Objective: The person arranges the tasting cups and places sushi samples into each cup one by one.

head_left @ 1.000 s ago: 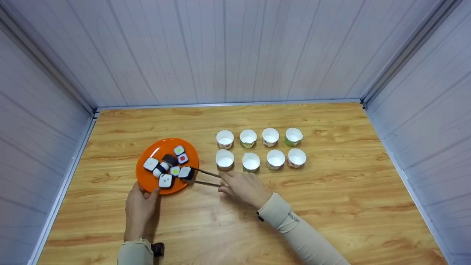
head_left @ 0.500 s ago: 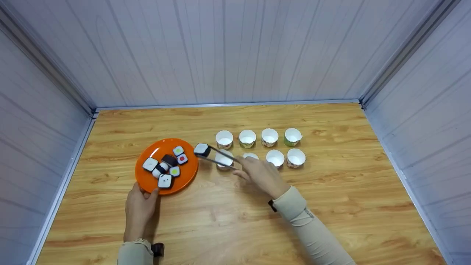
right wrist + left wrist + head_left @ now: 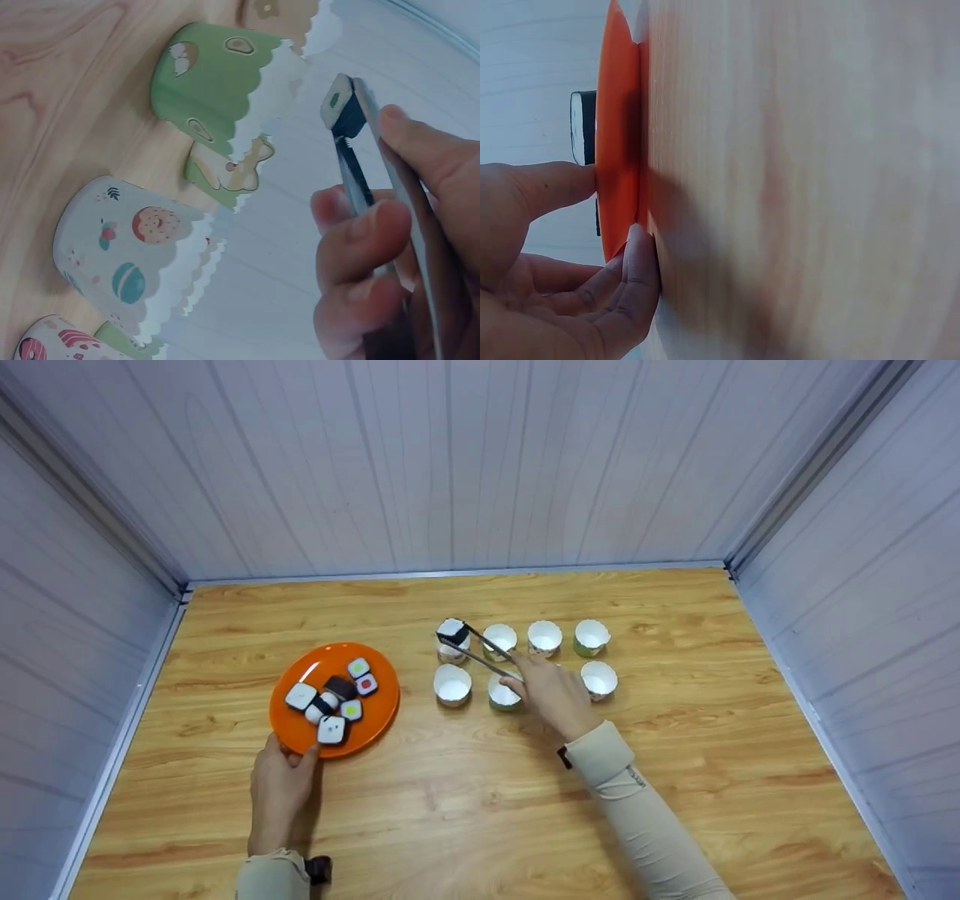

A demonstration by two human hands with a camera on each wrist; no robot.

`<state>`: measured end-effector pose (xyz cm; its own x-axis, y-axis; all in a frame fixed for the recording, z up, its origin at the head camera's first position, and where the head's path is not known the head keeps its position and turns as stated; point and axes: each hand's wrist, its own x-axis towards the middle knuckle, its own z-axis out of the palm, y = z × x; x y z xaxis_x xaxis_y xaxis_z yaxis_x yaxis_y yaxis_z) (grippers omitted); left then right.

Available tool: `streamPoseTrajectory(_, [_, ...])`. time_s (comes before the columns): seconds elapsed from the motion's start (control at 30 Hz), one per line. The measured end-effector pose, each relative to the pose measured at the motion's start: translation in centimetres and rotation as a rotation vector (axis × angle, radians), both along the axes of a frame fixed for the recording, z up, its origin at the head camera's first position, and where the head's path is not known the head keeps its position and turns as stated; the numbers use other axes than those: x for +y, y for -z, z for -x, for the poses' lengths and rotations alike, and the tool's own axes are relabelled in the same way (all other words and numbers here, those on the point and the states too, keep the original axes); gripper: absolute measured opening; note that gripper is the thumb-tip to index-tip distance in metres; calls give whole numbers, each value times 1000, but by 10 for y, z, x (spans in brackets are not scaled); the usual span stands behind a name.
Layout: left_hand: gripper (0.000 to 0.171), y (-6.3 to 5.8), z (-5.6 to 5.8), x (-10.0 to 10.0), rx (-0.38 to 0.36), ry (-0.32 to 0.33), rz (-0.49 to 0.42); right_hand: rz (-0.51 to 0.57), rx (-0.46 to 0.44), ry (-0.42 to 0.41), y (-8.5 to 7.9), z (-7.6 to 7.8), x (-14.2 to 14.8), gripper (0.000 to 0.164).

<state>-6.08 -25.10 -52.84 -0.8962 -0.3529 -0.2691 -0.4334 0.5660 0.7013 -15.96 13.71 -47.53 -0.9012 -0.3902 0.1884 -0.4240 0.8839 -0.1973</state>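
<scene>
My left hand (image 3: pixel 279 793) pinches the near rim of an orange plate (image 3: pixel 381 721); in the left wrist view the thumb presses the rim (image 3: pixel 615 191) with fingers underneath. Several toy sushi pieces (image 3: pixel 331 730) lie on the plate. With my right hand (image 3: pixel 556 699) I hold metal tongs (image 3: pixel 409 199), whose serrated tips grip a square black-and-white sushi piece (image 3: pixel 341 101). From the head, this piece appears over the back-left white paper cup (image 3: pixel 454 654). The right wrist view has it raised above the cup rims.
Paper cups stand in two rows right of the plate, including a front-left cup (image 3: pixel 452 686) and a green one (image 3: pixel 592 639) at the back right. My right hand partly hides the front row. White panel walls (image 3: pixel 450 465) enclose the wooden table (image 3: pixel 450 810).
My right hand has lifted the sushi piece off the plate with the tongs and carried it right and back, over the cups. My left hand stays on the plate.
</scene>
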Motion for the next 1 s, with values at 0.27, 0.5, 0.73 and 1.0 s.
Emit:
streamPoseTrajectory(0.27, [43, 0, 0, 0, 5, -4, -1, -28, -70, 22, 3, 5, -2, 49])
streamPoseTrajectory(0.5, [45, 0, -2, 2, 30, 1, 16, -77, -79, 29, 7, 7, -4, 47])
streamPoseTrajectory(0.73, [45, 1, -2, 2, 35, -2, 16, -61, -93, 25, 7, 9, -5, 48])
streamPoseTrajectory(1.0, [48, 0, -2, 2, 35, -9, 13, -52, -75, 12, 1, 4, -9, 48])
